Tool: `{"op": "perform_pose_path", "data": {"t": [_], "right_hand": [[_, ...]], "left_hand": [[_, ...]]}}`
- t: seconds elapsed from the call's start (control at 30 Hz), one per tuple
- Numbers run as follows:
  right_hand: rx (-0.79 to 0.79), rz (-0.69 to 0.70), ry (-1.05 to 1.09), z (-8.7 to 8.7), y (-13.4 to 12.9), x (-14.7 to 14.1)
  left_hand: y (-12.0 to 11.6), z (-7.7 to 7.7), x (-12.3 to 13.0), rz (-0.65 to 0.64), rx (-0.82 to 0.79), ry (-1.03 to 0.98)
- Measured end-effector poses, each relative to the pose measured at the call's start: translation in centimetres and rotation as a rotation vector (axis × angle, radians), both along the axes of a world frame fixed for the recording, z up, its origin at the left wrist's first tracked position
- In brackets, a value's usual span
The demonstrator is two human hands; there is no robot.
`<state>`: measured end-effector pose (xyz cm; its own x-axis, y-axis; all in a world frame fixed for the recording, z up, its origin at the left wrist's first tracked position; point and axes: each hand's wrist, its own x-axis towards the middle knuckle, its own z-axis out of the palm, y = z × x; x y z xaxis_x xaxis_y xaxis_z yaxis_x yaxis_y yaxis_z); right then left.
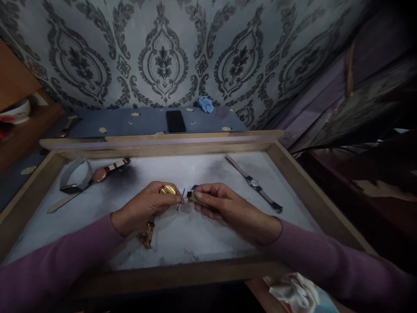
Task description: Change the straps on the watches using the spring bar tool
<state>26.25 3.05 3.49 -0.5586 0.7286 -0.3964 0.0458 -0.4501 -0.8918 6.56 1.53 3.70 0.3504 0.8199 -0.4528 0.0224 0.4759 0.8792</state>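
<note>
My left hand (153, 202) is closed on a gold watch (168, 190), its round gold face or back showing above the thumb. A gold clasp (150, 234) hangs below that hand over the white tray bottom. My right hand (218, 201) pinches a small flat piece with a black end (189, 194); a bit of blue shows above the fingers, and its kind is unclear. Between the fingertips of both hands stands a thin dark sliver (181, 199). The hands are a short gap apart, over the middle of the tray (234, 261).
Left in the tray lie a grey-banded watch (76, 174) and a rose-gold watch (100, 174). On the right is a slim watch with a dark strap (254, 183). Behind the tray rest a black phone (175, 121) and a crumpled blue cloth (206, 104).
</note>
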Motion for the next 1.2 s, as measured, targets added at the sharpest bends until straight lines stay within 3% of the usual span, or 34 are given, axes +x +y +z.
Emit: {"op": "perform_pose_path", "data": {"t": [0.33,0.77,1.1,1.2], "right_hand": [[-0.050,-0.060,0.025,0.18,-0.03,-0.06],[-0.028,-0.024,0.011,-0.33,0.15,-0.10],[0.265,0.062,-0.041,-0.40,-0.25,-0.34],[0.277,0.101,-0.097,-0.33,-0.33,-0.38]], "left_hand": [[-0.01,0.27,0.23,-0.001,0.111,0.083],[-0.29,0.54,0.33,0.007,0.143,0.095],[-0.47,0.90,0.24,0.011,0.160,0.084],[-0.40,0.72,0.19,0.008,0.163,0.087]]}}
